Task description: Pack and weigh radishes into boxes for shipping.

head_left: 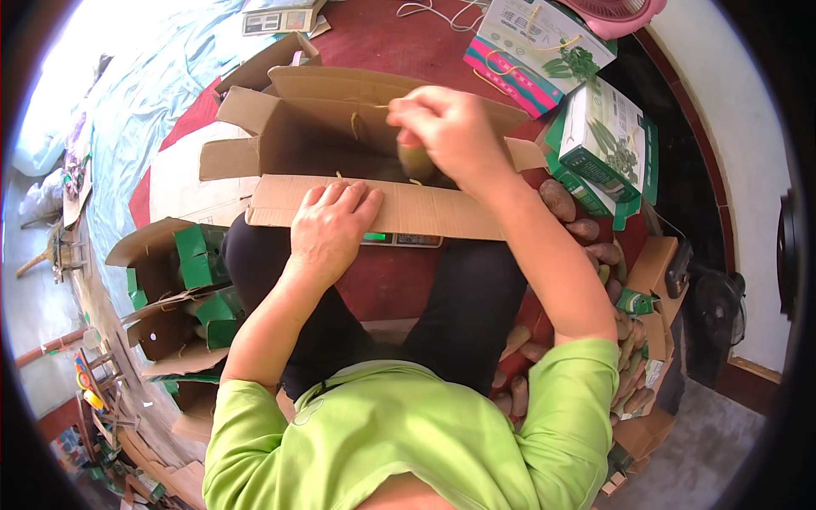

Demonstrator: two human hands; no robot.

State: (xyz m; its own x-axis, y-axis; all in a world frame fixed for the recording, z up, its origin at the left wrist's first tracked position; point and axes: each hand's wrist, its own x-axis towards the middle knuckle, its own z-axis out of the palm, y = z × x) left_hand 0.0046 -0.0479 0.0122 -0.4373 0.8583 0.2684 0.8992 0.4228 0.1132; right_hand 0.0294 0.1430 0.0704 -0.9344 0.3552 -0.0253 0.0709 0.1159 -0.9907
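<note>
A long brown cardboard box (472,212) stands open in front of me, its flaps folded outward and yellow cord loops inside. My left hand (333,223) lies on the near flap, fingers stretched out and holding nothing. Over the box's opening, right of the middle, is my right hand (438,119), with its fingers closed. A blurred greenish-yellow root vegetable (416,160) hangs beneath them, partly hidden by the hand. Below the near flap shows the lit display of a digital scale (416,240). The bottom of the box is in shadow.
Several brownish roots (557,200) lie on the red floor at my right. Green-and-white cartons (603,136) and a pink fan (614,13) stand beyond. Open boxes with green flaps (202,257) are at my left. A black fan (718,306) stands by the right wall.
</note>
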